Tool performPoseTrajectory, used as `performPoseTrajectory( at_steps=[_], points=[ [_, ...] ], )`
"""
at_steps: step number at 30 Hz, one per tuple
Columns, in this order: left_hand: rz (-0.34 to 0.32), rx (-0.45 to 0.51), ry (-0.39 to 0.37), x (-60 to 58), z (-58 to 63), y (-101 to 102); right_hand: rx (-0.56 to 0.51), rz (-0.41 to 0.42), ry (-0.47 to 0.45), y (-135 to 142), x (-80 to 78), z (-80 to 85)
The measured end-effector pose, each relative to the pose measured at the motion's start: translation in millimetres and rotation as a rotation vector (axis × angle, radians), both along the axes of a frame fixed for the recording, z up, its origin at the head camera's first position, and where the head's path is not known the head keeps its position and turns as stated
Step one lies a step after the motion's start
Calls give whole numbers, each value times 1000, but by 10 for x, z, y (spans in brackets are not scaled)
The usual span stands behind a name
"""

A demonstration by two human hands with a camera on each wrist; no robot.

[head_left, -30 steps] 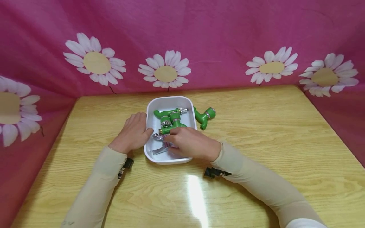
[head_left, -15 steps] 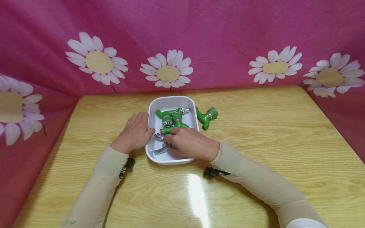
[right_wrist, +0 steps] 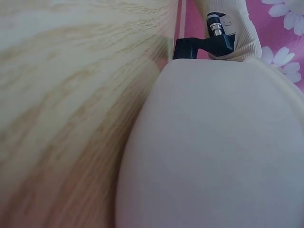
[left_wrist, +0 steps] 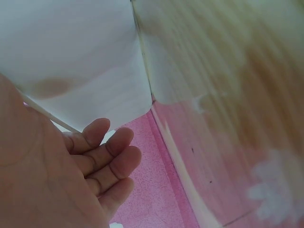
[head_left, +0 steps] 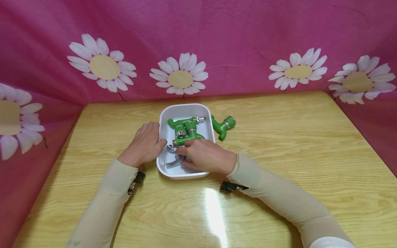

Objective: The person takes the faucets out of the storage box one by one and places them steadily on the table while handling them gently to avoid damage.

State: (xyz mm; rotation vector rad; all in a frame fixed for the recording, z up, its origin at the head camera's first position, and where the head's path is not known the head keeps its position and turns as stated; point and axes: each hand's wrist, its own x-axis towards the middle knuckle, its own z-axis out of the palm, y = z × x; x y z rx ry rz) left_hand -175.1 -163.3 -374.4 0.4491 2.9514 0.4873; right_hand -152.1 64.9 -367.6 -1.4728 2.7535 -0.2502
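My left hand [head_left: 142, 144] holds the left wall of a white plastic basin [head_left: 183, 177], its thumb over the rim and its fingers outside. In the left wrist view those fingers [left_wrist: 111, 154] curve beside the basin's outer wall [left_wrist: 90, 57]. My right hand [head_left: 206, 155] reaches into the basin's near part and grips a chrome tap [head_left: 171, 148], whose curved spout and flat lever show to the left of the fingers. Its body is mostly covered by the hand. Green plastic taps [head_left: 190, 137] lie behind it in the basin, one with a metal nozzle. The right wrist view shows only the basin's outer wall [right_wrist: 204, 142].
Another green tap [head_left: 222, 128] lies on the wooden table [head_left: 279, 144] just right of the basin. A pink cloth [head_left: 235, 44] with white flowers hangs behind and along both sides of the table.
Both hands keep nearly the same places on the basin and the chrome tap. The right fingers shift very slightly at the tap; the whole view sways a little.
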Motion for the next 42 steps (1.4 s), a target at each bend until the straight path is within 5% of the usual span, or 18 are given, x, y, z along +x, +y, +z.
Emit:
performPoseTrajectory(
  at_steps=[42],
  points=[
    [-9,16,9,15,10,0,8,-69,-88,-12,18,22]
  ],
)
